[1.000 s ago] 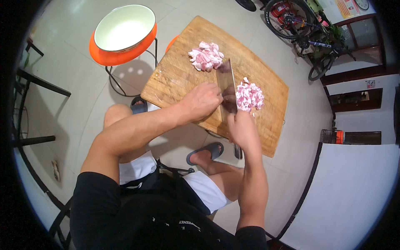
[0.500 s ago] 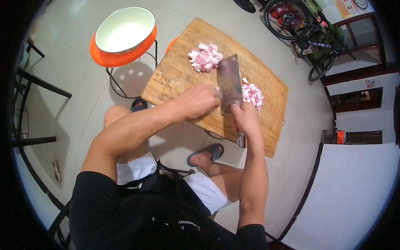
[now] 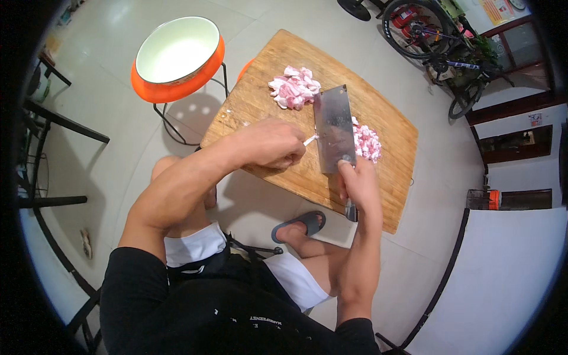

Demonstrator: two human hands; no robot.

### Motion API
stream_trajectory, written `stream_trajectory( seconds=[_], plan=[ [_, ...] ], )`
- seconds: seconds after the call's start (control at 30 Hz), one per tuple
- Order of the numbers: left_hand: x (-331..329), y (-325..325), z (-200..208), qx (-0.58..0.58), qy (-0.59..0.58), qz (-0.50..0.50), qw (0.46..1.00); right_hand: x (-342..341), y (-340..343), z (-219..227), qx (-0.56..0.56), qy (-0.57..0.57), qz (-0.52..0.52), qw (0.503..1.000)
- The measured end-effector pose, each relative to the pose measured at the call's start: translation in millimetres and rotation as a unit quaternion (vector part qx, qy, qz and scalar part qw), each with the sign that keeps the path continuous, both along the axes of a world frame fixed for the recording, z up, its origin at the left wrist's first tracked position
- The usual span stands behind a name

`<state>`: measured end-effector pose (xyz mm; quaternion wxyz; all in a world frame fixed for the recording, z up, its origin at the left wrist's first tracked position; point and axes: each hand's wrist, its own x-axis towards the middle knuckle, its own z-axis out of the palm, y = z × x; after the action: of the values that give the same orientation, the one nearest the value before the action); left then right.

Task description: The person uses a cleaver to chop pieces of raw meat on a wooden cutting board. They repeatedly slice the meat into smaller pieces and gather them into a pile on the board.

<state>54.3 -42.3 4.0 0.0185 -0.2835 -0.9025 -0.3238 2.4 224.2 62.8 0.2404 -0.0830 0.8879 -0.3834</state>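
Observation:
My right hand (image 3: 360, 183) grips a cleaver (image 3: 335, 127) by its dark handle, the broad blade pointing away from me over a wooden cutting board (image 3: 248, 106). Closed fingers of my left hand (image 3: 275, 143) pinch a thin pale strip of meat (image 3: 310, 139), whose end reaches toward the blade's left side. At the board's far left part lies a pile of larger pink and white meat pieces (image 3: 294, 89), close to the blade's tip. Finely diced meat (image 3: 368, 144) is heaped right of the blade, partly hidden by it and my right hand.
A white enamel basin (image 3: 180, 50) rests on an orange stool (image 3: 148, 89) with black metal legs, left of the board. Black chair legs (image 3: 65, 121) stand at the far left. A bicycle (image 3: 438, 47) is at the back right, and a white panel (image 3: 509, 266) on the right.
My left hand has drawn back a little from the blade, and the pale strip now shows between them. The cleaver is still in my right hand. The whole view has shifted slightly.

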Motion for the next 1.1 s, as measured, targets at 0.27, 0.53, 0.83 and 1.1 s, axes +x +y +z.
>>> stream_trajectory(
  seconds=[0.27, 0.53, 0.83, 1.1],
  plan=[
    [-3.3, -0.7, 3.6, 0.012, -0.033, 0.033, 0.999, 25.7, 8.2, 27.5, 0.157, 0.176, 0.096, 0.967],
    [-4.9, 13.3, -10.3, -0.029, 0.003, 0.101, 0.994, 44.7, 13.1, 18.3, 0.188, 0.143, 0.102, 0.966],
    [-6.3, 18.9, 1.5, -0.069, -0.039, 0.001, 0.997, 22.9, -21.8, 16.6, 0.22, 0.156, 0.12, 0.955],
    [-4.3, 18.6, 3.0, -0.077, -0.098, -0.062, 0.99, 12.9, -30.6, 11.8, 0.212, 0.203, 0.136, 0.946]
  ],
)
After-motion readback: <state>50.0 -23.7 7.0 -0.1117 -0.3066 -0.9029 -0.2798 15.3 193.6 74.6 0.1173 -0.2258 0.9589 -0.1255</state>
